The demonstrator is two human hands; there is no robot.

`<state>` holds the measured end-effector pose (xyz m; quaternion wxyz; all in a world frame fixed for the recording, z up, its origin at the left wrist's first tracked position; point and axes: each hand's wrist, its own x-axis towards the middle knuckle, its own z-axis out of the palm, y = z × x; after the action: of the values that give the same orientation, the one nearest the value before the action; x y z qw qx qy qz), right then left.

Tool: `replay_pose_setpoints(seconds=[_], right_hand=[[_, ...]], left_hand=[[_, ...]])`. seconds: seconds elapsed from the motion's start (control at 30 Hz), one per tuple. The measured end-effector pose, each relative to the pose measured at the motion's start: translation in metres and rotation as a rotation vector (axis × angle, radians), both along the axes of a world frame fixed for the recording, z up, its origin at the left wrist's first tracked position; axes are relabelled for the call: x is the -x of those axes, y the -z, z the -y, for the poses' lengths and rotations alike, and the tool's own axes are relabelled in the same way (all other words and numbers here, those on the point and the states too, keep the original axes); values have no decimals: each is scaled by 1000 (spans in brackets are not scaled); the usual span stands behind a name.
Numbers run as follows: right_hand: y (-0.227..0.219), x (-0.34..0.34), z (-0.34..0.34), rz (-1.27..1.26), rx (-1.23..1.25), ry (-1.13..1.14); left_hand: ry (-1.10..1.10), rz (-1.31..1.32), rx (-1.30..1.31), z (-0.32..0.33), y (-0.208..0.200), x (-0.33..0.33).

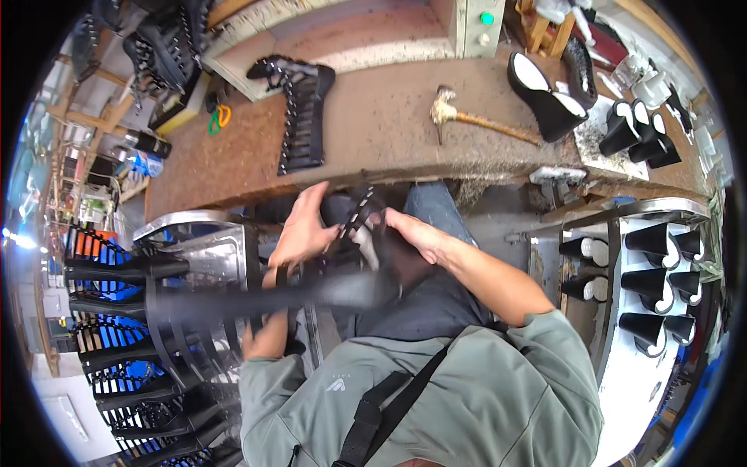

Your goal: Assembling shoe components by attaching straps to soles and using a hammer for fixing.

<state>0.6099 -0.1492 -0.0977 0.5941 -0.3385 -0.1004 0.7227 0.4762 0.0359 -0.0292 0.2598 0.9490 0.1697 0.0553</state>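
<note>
A black boot (350, 289), smeared by motion, lies across my lap with its long shaft stretching left over my left forearm. Pale metal-looking pieces run along the strappy part near its upper end. My right hand (416, 236) is closed on the boot's right side, its fingertips partly hidden by the dark material. On the other side, my left hand (302, 231) has its fingers stretched out and raised, the thumb close to the strappy edge; whether it touches is unclear.
The workbench (373, 109) ahead holds a strappy black boot (303, 117), a hammer (478, 122), green-and-yellow-handled scissors (219, 118) and black wedge soles (548, 97). Several black boots (128, 303) fill a rack at left. At right, a white-topped cart (634, 373) carries black wedge heels (647, 288).
</note>
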Motion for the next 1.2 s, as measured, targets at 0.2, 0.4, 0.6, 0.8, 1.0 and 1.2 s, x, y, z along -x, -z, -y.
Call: replay_pose_setpoints(seconds=[0.2, 0.4, 0.6, 0.8, 1.0, 1.2], right_hand=[[-57, 24, -12, -464, -577, 74], [24, -17, 40, 742, -274, -227], [-134, -40, 31, 1565, -600, 233], [-152, -20, 31, 1584, -483, 289], [-145, -1, 30, 1542, -403, 439], [-140, -4, 26, 1550, -491, 487]], left_hand=[[-130, 537, 1611, 9, 68, -6], [64, 336, 1696, 25, -3, 9], [188, 258, 1665, 67, -25, 5], [62, 111, 1473, 65, -13, 23], [362, 369, 1223, 72, -3, 22], [357, 358, 1265, 65, 9, 23]])
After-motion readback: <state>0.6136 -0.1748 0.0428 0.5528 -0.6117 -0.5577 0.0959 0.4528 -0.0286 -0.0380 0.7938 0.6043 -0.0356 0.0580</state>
